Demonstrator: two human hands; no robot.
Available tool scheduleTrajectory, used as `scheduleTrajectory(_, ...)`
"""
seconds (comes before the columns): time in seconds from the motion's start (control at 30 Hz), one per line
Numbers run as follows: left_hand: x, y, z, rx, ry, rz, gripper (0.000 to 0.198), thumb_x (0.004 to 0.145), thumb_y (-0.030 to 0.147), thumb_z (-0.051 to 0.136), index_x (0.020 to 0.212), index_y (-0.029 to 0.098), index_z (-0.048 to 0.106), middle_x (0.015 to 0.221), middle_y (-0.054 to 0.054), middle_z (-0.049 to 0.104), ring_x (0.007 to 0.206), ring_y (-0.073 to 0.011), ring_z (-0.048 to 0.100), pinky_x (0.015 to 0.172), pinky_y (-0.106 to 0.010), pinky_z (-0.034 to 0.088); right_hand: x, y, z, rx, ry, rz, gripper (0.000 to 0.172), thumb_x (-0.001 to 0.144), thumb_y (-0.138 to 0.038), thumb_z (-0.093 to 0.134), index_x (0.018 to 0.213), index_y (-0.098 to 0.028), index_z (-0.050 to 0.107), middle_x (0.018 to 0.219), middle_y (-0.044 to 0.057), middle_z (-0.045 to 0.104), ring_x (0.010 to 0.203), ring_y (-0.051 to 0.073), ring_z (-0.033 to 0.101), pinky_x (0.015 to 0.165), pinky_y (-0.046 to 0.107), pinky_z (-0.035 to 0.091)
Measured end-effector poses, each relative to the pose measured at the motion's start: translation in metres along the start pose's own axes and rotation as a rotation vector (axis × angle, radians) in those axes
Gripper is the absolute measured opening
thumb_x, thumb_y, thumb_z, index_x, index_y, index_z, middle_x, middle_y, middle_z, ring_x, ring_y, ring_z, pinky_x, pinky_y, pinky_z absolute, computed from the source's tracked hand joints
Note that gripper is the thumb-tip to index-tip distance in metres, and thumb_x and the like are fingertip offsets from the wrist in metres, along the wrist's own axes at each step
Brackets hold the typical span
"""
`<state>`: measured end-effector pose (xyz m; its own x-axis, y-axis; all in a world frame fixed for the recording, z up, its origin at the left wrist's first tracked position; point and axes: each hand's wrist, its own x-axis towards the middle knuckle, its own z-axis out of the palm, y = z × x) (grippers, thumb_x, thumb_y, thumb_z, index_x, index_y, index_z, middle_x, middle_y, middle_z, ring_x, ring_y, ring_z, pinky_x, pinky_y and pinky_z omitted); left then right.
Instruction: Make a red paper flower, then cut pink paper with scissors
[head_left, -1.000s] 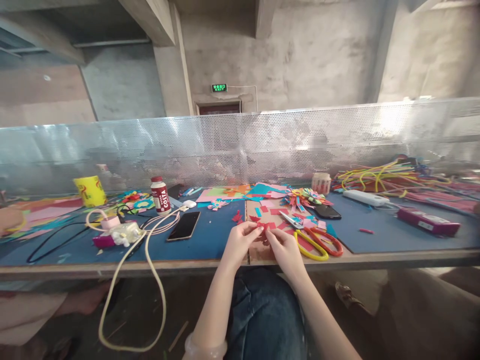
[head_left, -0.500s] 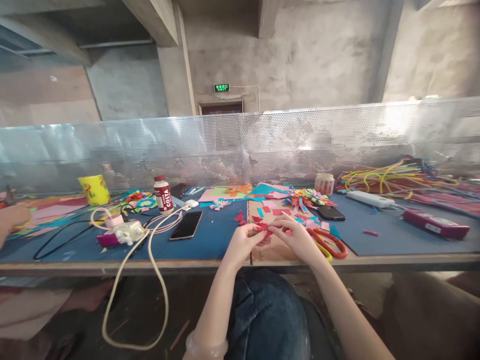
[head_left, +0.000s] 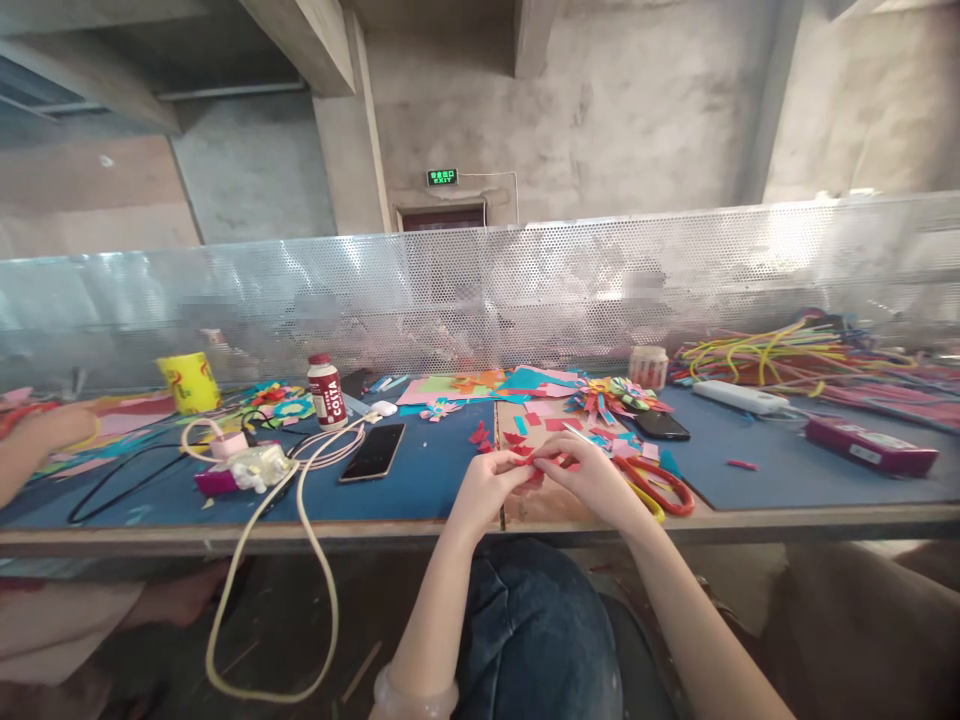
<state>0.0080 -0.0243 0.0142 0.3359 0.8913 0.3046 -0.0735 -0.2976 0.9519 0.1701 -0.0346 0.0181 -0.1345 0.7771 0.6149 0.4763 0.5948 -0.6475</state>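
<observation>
Red paper [head_left: 524,452] is clamped in the fingertips of the left hand [head_left: 484,488] and right hand [head_left: 592,478]. Scissors [head_left: 634,466] lie beside the right hand, on the table [head_left: 427,495].

A bare, blotchy grey concrete wall [head_left: 637,120] rose at the back, with a heavy beam [head_left: 304,40] overhead and a pillar [head_left: 346,165] left of centre. A lit green exit sign [head_left: 442,177] hung above a dark doorway [head_left: 442,217], a thin white wire [head_left: 487,174] running from it. A perforated metal screen [head_left: 360,300] stretched behind the blue-topped counter [head_left: 429,470], catching bright glare toward the right. The floor [head_left: 379,590] below lay in dim shadow.
</observation>
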Motion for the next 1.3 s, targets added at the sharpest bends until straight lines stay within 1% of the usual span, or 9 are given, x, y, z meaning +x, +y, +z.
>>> scheduleTrajectory(0.17, 0.001, -0.002, 0.000, -0.012, 0.010, -0.001, 0.012, 0.069, 0.025, 0.066, 0.072, 0.014, 0.070, 0.067, -0.002, 0.068, 0.066, -0.0171, 0.065, 0.065, -0.026, 0.050, -0.001, -0.004, 0.002, -0.073, 0.045, -0.059, 0.013, 0.079, -0.021, 0.056, 0.073, -0.019, 0.067, 0.079, 0.003, 0.064, 0.076, 0.017, 0.059, 0.065, 0.027, 0.046)
scheduleTrajectory(0.37, 0.001, -0.003, 0.000, -0.051, 0.032, -0.021, 0.016, 0.070, 0.030, 0.065, 0.074, 0.015, 0.068, 0.067, -0.003, 0.068, 0.065, -0.0177, 0.065, 0.062, -0.027, 0.051, -0.002, -0.001, 0.012, -0.206, 0.189, -0.238, 0.012, 0.079, -0.018, 0.055, 0.071, -0.020, 0.065, 0.078, 0.006, 0.062, 0.080, 0.021, 0.056, 0.075, 0.035, 0.046)
scheduleTrajectory(0.5, 0.001, -0.004, 0.000, -0.067, 0.063, -0.021, 0.015, 0.070, 0.030, 0.065, 0.071, 0.015, 0.068, 0.065, -0.002, 0.066, 0.061, -0.0159, 0.064, 0.061, -0.026, 0.051, -0.008, 0.005, 0.020, -0.285, 0.244, -0.334, 0.018, 0.085, -0.018, 0.049, 0.082, -0.021, 0.066, 0.080, 0.007, 0.059, 0.081, 0.021, 0.054, 0.074, 0.036, 0.047)
scheduleTrajectory(0.7, 0.002, -0.006, -0.003, -0.099, 0.052, -0.041, 0.015, 0.071, 0.028, 0.063, 0.072, 0.014, 0.068, 0.067, -0.002, 0.067, 0.063, -0.0156, 0.063, 0.063, -0.027, 0.052, -0.021, 0.008, 0.018, -0.385, 0.178, -0.425, 0.028, 0.085, -0.014, 0.046, 0.104, -0.022, 0.064, 0.092, 0.009, 0.058, 0.085, 0.021, 0.053, 0.076, 0.036, 0.051)
scheduleTrajectory(0.8, 0.002, -0.005, -0.003, -0.116, 0.035, -0.049, 0.015, 0.071, 0.028, 0.063, 0.074, 0.015, 0.069, 0.069, -0.002, 0.067, 0.065, -0.0159, 0.063, 0.064, -0.027, 0.052, -0.025, 0.007, 0.016, -0.429, 0.157, -0.431, 0.032, 0.085, -0.013, 0.045, 0.110, -0.021, 0.062, 0.095, 0.011, 0.058, 0.083, 0.021, 0.052, 0.075, 0.037, 0.051)
scheduleTrajectory(0.9, 0.001, -0.002, -0.003, -0.123, 0.021, -0.064, 0.016, 0.071, 0.030, 0.064, 0.073, 0.014, 0.069, 0.069, -0.002, 0.067, 0.065, -0.0170, 0.064, 0.066, -0.030, 0.053, -0.027, 0.007, 0.016, -0.446, 0.151, -0.422, 0.033, 0.085, -0.014, 0.044, 0.113, -0.022, 0.062, 0.095, 0.010, 0.058, 0.084, 0.022, 0.052, 0.076, 0.038, 0.052)
scheduleTrajectory(1.1, 0.001, 0.000, -0.002, -0.111, 0.000, -0.077, 0.019, 0.070, 0.029, 0.066, 0.080, 0.013, 0.069, 0.077, -0.005, 0.070, 0.072, -0.0194, 0.066, 0.071, -0.031, 0.053, -0.030, 0.008, 0.019, -0.367, 0.147, -0.366, 0.034, 0.085, -0.016, 0.043, 0.112, -0.023, 0.062, 0.096, 0.011, 0.058, 0.087, 0.024, 0.053, 0.076, 0.039, 0.050)
scheduleTrajectory(1.23, 0.000, -0.002, -0.003, -0.095, -0.012, -0.061, 0.017, 0.072, 0.028, 0.065, 0.080, 0.013, 0.068, 0.076, -0.005, 0.070, 0.072, -0.0195, 0.067, 0.070, -0.030, 0.053, -0.028, 0.004, 0.015, -0.224, 0.178, -0.254, 0.027, 0.088, -0.021, 0.043, 0.104, -0.021, 0.065, 0.095, 0.009, 0.060, 0.090, 0.021, 0.055, 0.081, 0.035, 0.048)
scheduleTrajectory(1.3, 0.000, -0.003, -0.003, -0.084, -0.028, -0.053, 0.018, 0.074, 0.028, 0.064, 0.081, 0.013, 0.068, 0.074, -0.006, 0.070, 0.069, -0.0190, 0.067, 0.068, -0.029, 0.053, -0.024, 0.002, 0.012, -0.149, 0.191, -0.160, 0.025, 0.089, -0.025, 0.043, 0.097, -0.019, 0.066, 0.093, 0.008, 0.061, 0.087, 0.020, 0.058, 0.074, 0.031, 0.049)
